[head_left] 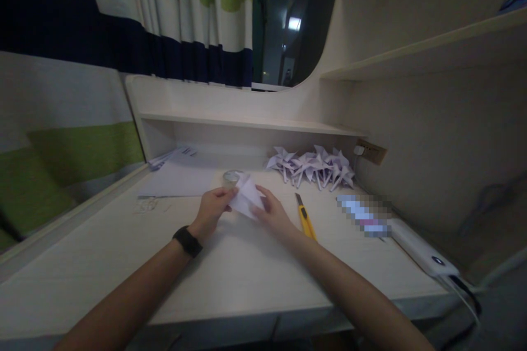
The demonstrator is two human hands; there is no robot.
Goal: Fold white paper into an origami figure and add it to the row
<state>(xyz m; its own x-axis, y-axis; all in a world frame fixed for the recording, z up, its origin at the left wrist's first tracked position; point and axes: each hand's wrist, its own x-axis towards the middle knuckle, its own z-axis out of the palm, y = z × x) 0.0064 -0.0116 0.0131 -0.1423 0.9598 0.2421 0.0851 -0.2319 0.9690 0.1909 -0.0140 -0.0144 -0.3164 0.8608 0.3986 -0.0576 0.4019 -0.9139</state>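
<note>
A folded piece of white paper (246,197) is held above the desk between both hands. My left hand (214,207) pinches its left edge between thumb and fingers; a dark band is on that wrist. On the paper's right side, my right hand (272,211) is closed, its fingers slightly blurred. Just behind the paper sits a roll of clear tape (231,176), partly covered. A yellow utility knife (305,219) with its dark blade end pointing away lies right of my right hand, its lower end by the forearm.
Several white paper pinwheels (313,167) are heaped at the back right. A stack of white sheets (177,175) lies at the back left, with small scraps (146,205) before it. A white power strip (422,249) with cables runs along the right edge, near a pixelated object (364,216).
</note>
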